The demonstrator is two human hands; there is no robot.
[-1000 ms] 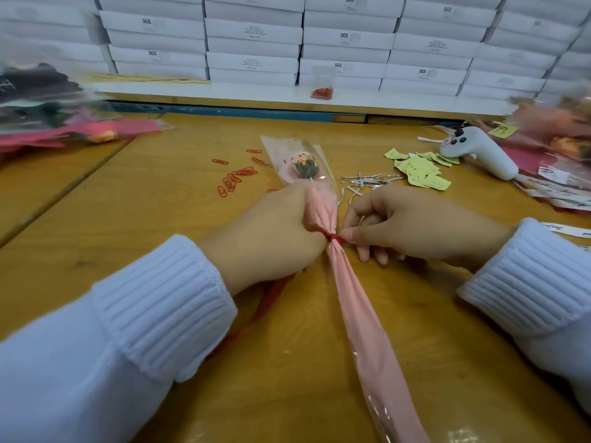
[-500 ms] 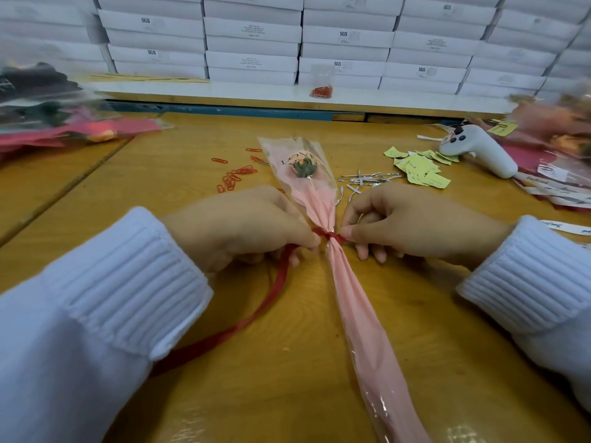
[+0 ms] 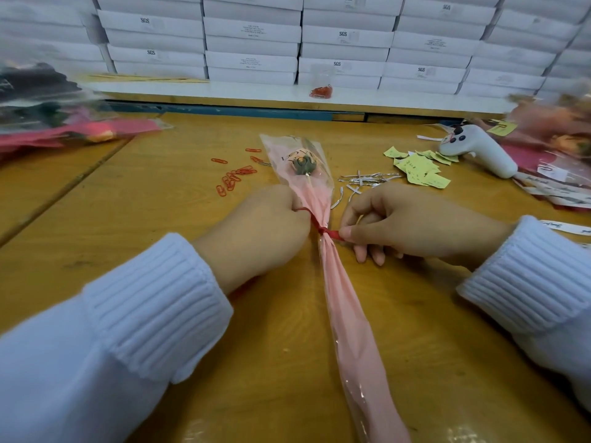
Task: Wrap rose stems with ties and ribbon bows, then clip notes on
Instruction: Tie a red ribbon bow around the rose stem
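Observation:
A single rose in a pink and clear sleeve point(image 3: 348, 318) lies lengthwise on the wooden table point(image 3: 166, 219), its bud point(image 3: 302, 161) pointing away from me. A thin red ribbon point(image 3: 326, 232) is wound around the sleeve's narrow waist. My left hand point(image 3: 259, 231) grips one ribbon end on the left of the sleeve, the strand running taut from its fingers to the wrap. My right hand point(image 3: 412, 222) pinches the other ribbon end just right of the wrap. The ribbon's loose tail is hidden under my left wrist.
Red paper clips point(image 3: 235, 177) lie left of the bud. Silver wire ties point(image 3: 364, 180) and yellow-green notes point(image 3: 419, 169) lie to the right, beside a white glue gun point(image 3: 476, 150). Wrapped roses are piled at far left point(image 3: 64, 132) and far right point(image 3: 556, 135). White boxes point(image 3: 252, 36) are stacked behind.
My left hand has moved up and away with its ribbon end, pulling the strand over the sleeve. The long ribbon tail seen on the table has gone under my wrist. My right hand stayed put.

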